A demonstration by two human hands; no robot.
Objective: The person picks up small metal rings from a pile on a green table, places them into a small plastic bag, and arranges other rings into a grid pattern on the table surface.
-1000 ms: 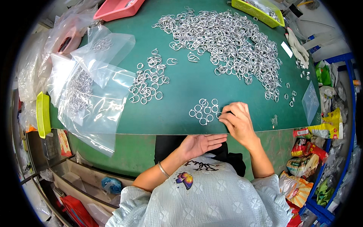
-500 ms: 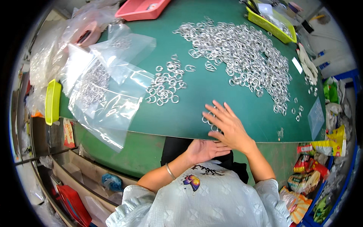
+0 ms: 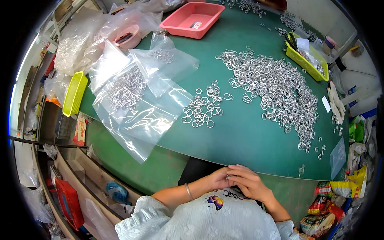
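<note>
My left hand (image 3: 218,179) is cupped just off the table's near edge, in front of my body. Over it lies my right hand (image 3: 250,182), its fingers bent and pressed together. A glint of metal rings (image 3: 228,176) shows between the hands; most of what they enclose is hidden. Beyond them on the green table (image 3: 240,140) lies a small group of open silver metal rings (image 3: 204,106). A much larger pile of the same rings (image 3: 276,88) spreads to the right of it.
Clear plastic bags (image 3: 160,120) containing rings lie at left, overhanging the edge. Around the table are a yellow-green tray (image 3: 75,94), a pink tray (image 3: 192,20), a pink bowl (image 3: 130,36), a yellow-green basket (image 3: 306,60) and a glove (image 3: 336,103). Drawers (image 3: 96,176) stand below left.
My right hand has drawn the few rings from the tabletop over the near edge and come together with my left hand. The head view has shifted, showing more of the table's far side.
</note>
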